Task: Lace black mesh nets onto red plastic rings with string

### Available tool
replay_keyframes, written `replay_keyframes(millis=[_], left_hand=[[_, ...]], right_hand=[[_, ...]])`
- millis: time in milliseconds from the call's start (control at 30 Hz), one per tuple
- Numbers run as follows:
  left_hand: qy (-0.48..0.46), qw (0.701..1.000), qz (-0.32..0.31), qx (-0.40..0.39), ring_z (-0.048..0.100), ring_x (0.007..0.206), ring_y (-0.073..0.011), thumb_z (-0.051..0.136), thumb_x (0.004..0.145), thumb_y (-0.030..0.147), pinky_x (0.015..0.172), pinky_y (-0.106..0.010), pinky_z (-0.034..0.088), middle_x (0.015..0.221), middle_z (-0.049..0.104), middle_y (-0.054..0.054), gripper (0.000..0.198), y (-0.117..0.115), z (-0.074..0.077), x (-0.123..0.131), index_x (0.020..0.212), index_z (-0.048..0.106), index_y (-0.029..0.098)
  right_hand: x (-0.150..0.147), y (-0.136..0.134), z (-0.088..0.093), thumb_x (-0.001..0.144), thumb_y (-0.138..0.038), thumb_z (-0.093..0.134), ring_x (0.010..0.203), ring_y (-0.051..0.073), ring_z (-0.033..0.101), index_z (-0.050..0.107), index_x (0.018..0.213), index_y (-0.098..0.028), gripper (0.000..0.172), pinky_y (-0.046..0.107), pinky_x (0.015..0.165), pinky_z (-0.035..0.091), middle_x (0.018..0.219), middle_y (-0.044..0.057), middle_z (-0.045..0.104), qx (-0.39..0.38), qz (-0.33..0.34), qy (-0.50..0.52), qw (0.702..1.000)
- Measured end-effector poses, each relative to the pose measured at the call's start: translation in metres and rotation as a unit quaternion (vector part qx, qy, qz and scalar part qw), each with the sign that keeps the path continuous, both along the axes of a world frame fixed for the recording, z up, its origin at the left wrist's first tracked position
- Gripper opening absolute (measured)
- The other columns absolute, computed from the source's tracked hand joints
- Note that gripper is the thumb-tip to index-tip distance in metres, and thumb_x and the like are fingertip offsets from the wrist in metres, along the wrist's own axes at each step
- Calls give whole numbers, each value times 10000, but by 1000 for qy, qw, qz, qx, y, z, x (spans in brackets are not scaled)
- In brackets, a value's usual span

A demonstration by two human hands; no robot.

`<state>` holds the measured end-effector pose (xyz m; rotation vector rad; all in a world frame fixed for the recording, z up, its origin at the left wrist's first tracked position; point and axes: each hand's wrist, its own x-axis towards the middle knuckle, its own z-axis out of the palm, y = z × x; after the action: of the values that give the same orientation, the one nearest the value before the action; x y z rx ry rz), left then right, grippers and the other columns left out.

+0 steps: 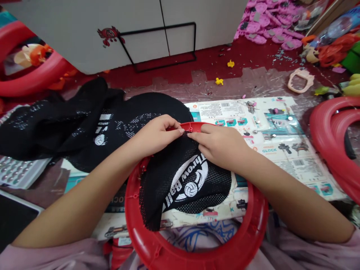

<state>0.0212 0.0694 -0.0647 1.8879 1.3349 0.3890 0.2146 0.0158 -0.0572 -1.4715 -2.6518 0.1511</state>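
Note:
A red plastic ring rests on the cardboard in front of me and overhangs my lap. Black mesh fabric printed "Throw Ball" lies across its opening, its upper edge at the far rim. My left hand pinches the mesh edge at that rim, thumb and fingers pressed together. Beside it, my right hand bends its fingers over the rim, index fingertip on the same mesh edge. The fingertips of both hands nearly meet.
More black mesh pieces lie at left over a grey tray. Red rings sit at right and far left. A printed cardboard sheet covers the surface. Pink parts are heaped at the back, near a white panel.

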Motion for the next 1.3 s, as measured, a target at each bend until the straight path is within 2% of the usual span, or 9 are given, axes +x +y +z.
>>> replay_keyframes(millis=[267, 400, 467, 533, 600, 700, 833, 967, 1300], left_hand=[[47, 998, 17, 45, 573, 760, -189, 561, 758, 340, 703, -314, 415, 807, 628, -40, 209, -3, -3, 5, 699, 635, 154], [64, 995, 2, 76, 572, 758, -184, 554, 767, 303, 720, -316, 429, 797, 618, -39, 186, -6, -3, 6, 680, 625, 155], [53, 993, -15, 105, 579, 803, -192, 532, 799, 311, 759, -326, 449, 829, 621, -48, 194, -8, -3, 4, 741, 633, 155], [39, 987, -54, 146, 582, 949, -216, 490, 847, 315, 873, -367, 448, 969, 636, -77, 217, -11, -3, 3, 878, 633, 156], [32, 977, -105, 181, 519, 1152, -240, 457, 884, 297, 1008, -430, 385, 1191, 593, -109, 247, -14, -2, 2, 1037, 598, 165], [29, 964, -173, 198, 429, 1283, -242, 445, 902, 251, 1077, -463, 324, 1355, 500, -123, 284, -16, 0, 1, 1154, 548, 173], [22, 955, -213, 206, 487, 1215, -226, 445, 894, 199, 1046, -431, 373, 1263, 566, -118, 239, -15, -2, 1, 1095, 568, 164], [43, 946, -241, 211, 469, 1221, -235, 447, 895, 183, 1044, -448, 368, 1259, 583, -104, 241, -15, -3, 2, 1105, 562, 161], [68, 943, -243, 216, 460, 1214, -258, 416, 915, 222, 1045, -468, 359, 1260, 595, -105, 346, -15, -4, 2, 1223, 553, 144]], right_hand=[[-2, 1, 1, 896, -203, 419, 759, 196, 617, 664, 1155, -224, 356, 289, 520, 262, 923, 67, 673, 6, -4, 4, 1000], [-1, 0, 4, 882, -185, 434, 785, 204, 627, 657, 1168, -207, 363, 284, 549, 316, 956, 76, 684, -24, -12, 7, 1000], [3, 2, 6, 871, -172, 456, 819, 205, 631, 679, 1125, -206, 339, 281, 601, 364, 959, 69, 696, -56, -12, 27, 998], [10, 5, 8, 868, -176, 480, 853, 200, 633, 711, 1038, -197, 288, 281, 680, 403, 949, 58, 709, -87, -5, 62, 994], [16, 9, 10, 863, -183, 504, 853, 192, 632, 732, 965, -182, 250, 279, 730, 419, 924, 57, 716, -99, -4, 100, 990], [22, 13, 12, 841, -154, 512, 831, 190, 626, 741, 946, -158, 252, 278, 741, 426, 889, 68, 711, -87, -12, 123, 989], [21, 13, 12, 841, -126, 483, 832, 196, 615, 736, 960, -137, 280, 284, 750, 425, 896, 86, 694, -80, -12, 98, 992], [19, 12, 11, 868, -133, 461, 868, 204, 606, 720, 986, -121, 285, 288, 771, 419, 922, 102, 677, -80, -20, 75, 994], [19, 13, 5, 902, -148, 424, 860, 210, 586, 692, 1050, -103, 309, 294, 737, 409, 919, 114, 636, -45, -12, 32, 998]])
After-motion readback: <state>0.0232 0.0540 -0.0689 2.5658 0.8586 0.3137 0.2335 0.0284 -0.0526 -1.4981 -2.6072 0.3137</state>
